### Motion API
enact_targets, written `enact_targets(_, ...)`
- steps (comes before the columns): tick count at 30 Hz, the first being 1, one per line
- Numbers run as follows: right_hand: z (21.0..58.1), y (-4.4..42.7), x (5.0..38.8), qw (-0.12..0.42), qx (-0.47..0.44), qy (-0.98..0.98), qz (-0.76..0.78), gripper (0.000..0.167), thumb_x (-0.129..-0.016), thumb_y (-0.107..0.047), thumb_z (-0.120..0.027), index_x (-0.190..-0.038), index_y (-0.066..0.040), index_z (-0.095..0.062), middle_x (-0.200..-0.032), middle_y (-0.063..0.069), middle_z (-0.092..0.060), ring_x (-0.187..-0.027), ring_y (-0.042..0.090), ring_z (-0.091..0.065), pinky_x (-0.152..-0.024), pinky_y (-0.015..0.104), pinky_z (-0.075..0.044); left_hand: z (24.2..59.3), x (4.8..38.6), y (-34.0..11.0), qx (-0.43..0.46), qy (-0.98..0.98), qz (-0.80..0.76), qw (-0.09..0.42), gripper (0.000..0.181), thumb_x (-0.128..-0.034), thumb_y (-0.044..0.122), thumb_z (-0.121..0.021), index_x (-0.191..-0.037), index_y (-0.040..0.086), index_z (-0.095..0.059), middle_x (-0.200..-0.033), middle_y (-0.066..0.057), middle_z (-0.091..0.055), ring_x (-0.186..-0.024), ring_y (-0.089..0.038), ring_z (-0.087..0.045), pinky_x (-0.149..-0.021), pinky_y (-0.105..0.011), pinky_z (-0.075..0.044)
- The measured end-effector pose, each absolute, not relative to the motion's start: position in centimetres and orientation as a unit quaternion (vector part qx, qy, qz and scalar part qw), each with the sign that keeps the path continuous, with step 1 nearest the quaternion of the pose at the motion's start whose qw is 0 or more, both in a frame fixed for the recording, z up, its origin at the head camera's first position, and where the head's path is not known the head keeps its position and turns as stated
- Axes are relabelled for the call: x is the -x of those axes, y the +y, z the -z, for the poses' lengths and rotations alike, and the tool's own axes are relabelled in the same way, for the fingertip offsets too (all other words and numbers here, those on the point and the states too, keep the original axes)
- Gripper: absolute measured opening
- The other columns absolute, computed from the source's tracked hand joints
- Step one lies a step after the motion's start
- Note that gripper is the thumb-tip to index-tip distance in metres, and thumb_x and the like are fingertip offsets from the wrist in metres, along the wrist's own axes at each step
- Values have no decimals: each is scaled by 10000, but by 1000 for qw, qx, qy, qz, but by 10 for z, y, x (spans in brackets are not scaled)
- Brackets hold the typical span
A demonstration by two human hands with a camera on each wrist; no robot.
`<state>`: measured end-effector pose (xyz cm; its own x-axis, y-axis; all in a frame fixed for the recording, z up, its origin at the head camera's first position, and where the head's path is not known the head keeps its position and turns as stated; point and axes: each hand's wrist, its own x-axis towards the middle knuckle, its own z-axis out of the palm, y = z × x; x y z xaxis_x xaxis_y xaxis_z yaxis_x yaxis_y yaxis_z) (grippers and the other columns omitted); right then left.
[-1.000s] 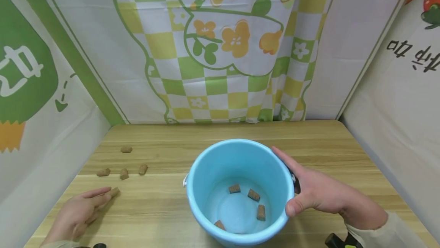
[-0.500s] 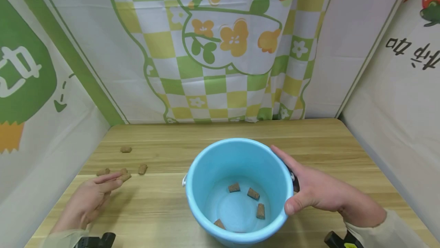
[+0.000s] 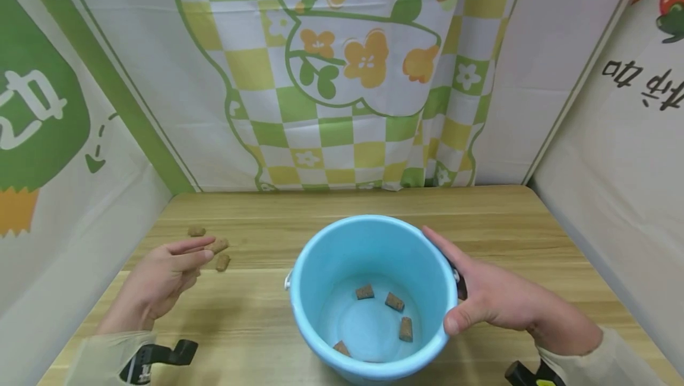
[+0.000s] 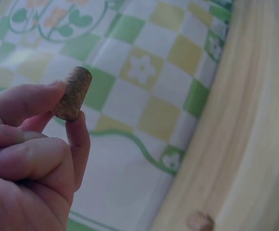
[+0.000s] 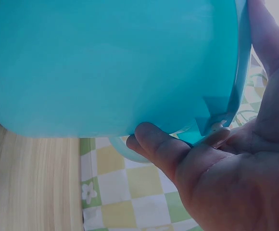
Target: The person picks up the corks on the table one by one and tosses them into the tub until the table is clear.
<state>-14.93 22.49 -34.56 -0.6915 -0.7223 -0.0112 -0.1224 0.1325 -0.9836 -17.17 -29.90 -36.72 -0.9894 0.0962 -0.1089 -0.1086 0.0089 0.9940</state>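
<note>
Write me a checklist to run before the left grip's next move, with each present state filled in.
1. Held cork secure in the left grip: ok, pinched between thumb and fingers.
2. Bucket steadied: ok, the right grip is on its side near the rim.
3. Bucket opening uncovered: ok, nothing lies across it.
4. Held cork above the bucket: not ok, it is apart, over the table's left part.
5. Table free of loose corks: not ok, two show, one far and one nearer.
6. Corks hidden behind the left grip: cannot tell.
</note>
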Motion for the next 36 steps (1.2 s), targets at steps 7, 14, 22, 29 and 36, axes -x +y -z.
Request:
enact_targets(7, 346, 225, 149, 256, 297, 708, 588, 1205, -794, -212, -873, -1602, -322, 13, -1559, 172, -281, -1295, 420, -430, -984, 441, -455, 345, 175, -280, -22, 707, -703, 77, 223, -968, 95, -671, -1140, 227, -721, -1237, -38, -558, -451, -23, -296, -463, -184, -321)
enact_targets(14, 346, 225, 150, 262, 300, 694, 600, 1203, -798, -206, -868, -1603, -312, 20, -1558, 193, -265, -1297, 443, -415, -975, 469, -462, 323, 174, -255, -37, 724, -683, 85, 529, -968, 113, -675, -1420, -79, -478, -1373, -162, -442, -455, -28, -284, -475, -181, -336)
enact_targets(22, 346, 224, 150, 256, 300, 699, 596, 1217, -787, -206, -878, -1604, -308, 19, -1563, 180, -265, -1304, 429, -415, -983, 452, -458, 303, 175, -225, -69, 728, -675, 93, 466, -940, 53, -692, -1349, -110, -540, -1153, -101, -649, -481, -52, -316, -487, -216, -376)
enact_targets(29, 346, 224, 149, 255, 296, 702, 595, 1229, -782, -223, -883, -1604, -301, 27, -1567, 179, -259, -1307, 420, -416, -993, 432, -450, 293, 171, -200, -99, 725, -674, 104, 392, -915, 25, -705, -1267, -117, -606, -1017, -77, -703, -500, -42, -314, -462, -179, -299)
enact_targets(36, 345, 226, 148, 251, 289, 719, 580, 1237, -778, -239, -886, -1603, -322, 32, -1566, 169, -267, -1296, 395, -436, -983, 394, -456, 283, 170, -182, -111, 750, -642, 113, 441, -905, 58, -725, -1285, -123, -592, -986, -43, -698, -477, -47, -283, -459, -191, -286)
